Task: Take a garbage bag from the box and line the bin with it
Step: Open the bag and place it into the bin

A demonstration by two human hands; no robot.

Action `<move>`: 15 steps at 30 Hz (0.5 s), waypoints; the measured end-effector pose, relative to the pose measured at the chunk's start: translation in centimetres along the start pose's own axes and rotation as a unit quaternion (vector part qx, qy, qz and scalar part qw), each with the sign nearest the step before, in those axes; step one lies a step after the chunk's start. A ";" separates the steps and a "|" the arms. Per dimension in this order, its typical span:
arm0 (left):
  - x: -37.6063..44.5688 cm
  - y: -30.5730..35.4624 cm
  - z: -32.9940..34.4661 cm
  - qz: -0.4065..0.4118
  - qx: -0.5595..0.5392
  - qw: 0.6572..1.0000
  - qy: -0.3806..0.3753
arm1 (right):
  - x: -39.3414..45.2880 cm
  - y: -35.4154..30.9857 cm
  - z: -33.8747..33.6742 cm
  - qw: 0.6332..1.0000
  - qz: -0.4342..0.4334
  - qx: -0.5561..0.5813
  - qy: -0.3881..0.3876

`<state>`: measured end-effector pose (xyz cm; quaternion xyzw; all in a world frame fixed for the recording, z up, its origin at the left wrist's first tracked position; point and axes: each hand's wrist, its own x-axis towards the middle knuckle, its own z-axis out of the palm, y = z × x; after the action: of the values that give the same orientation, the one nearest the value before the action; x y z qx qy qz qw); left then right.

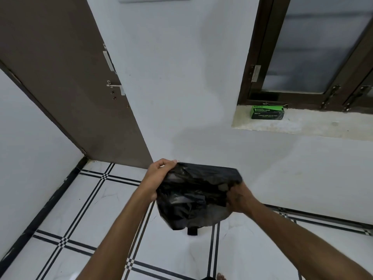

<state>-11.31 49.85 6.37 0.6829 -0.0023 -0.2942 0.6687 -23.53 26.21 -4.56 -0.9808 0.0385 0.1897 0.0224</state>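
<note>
A crumpled black garbage bag (193, 197) is stretched between my two hands above the tiled floor. My left hand (159, 174) grips its upper left edge. My right hand (238, 197) pinches its right side. Under the bag, a dark grey curved body (221, 214) and a small black pedal (192, 231) show, apparently the bin, otherwise hidden. The green garbage bag box (267, 112) lies on the stone window sill (302, 126), far from both hands.
A brown door (70, 87) stands open at the left, against the white wall. A dark-framed window (312, 57) sits above the sill at the right. White floor tiles with black lines (90, 209) spread around. My bare toes (221, 276) show at the bottom edge.
</note>
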 end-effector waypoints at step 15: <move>4.4 -6.8 -5.2 0.080 0.656 0.733 0.163 | -0.4 5.7 4.0 0.974 0.110 -0.186 -0.067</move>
<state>-8.19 53.55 -1.99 0.9867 -0.1402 -0.0493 0.0656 -25.87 20.76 -8.30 -0.9426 0.1086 0.2597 -0.1794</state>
